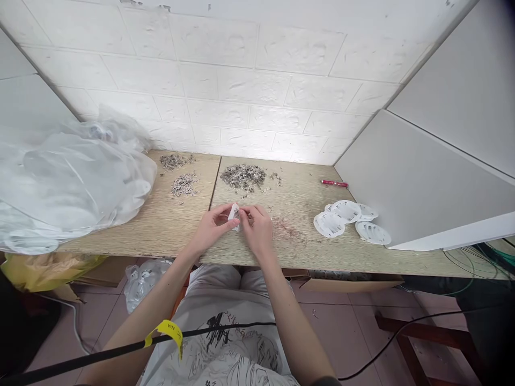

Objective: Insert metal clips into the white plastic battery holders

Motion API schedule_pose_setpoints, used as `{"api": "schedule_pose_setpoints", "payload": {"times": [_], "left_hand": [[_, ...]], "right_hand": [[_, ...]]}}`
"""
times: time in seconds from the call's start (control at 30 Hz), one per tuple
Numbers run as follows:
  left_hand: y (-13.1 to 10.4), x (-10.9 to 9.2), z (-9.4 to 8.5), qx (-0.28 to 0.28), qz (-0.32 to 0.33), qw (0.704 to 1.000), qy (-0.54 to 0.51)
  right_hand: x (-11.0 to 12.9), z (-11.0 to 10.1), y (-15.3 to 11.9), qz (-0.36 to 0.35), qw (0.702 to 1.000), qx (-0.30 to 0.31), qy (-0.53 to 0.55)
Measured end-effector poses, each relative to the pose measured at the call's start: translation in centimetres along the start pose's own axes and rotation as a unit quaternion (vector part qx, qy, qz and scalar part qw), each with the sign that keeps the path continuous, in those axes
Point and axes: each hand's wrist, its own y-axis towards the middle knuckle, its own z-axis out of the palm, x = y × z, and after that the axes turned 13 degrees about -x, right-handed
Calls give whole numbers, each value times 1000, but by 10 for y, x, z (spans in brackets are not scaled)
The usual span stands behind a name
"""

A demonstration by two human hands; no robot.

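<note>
Over the near part of the wooden table, my left hand (212, 227) is closed on a white plastic disc (234, 215), tilted up on its edge between thumb and fingers. My right hand (258, 227) is pinched against the disc's right side. Whatever its fingertips hold is too small to make out. Just beyond my hands lies a pile of small metal parts (243, 177). Two smaller piles of tiny parts, a darker one (172, 161) and a lighter one (184, 184), lie to the left.
Several white discs with slots (330, 224) overlap at the right, near a red pen-like stick (335, 183). A large clear bag of white pieces (80, 177) fills the left end. Thin reddish bits (287, 230) are scattered right of my hands. A white brick-patterned wall (257, 96) stands behind.
</note>
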Motion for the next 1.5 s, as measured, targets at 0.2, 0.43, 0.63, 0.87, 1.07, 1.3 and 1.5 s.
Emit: {"api": "schedule_pose_setpoints", "payload": {"times": [0.2,0.43,0.63,0.87,1.07,1.3,1.5], "left_hand": [[-5,-7,-4,23,-38,997,-60],[-2,-4,-2,-13,-2,999,-43],[-1,0,-2,-43,30,999,-4],[-2,-3,-3,-46,31,998,3],[-1,3,-3,-54,51,997,0],[0,8,-3,-73,79,994,19],[-1,9,-3,-70,110,990,48]], "right_hand": [[-2,-1,2,62,995,-5,81],[-2,-2,1,44,995,12,88],[-1,-3,0,43,992,19,115],[-4,-2,0,74,987,-1,140],[-6,-1,-1,91,983,11,156],[-6,1,-1,95,981,17,166],[-9,2,-2,119,976,25,180]]}}
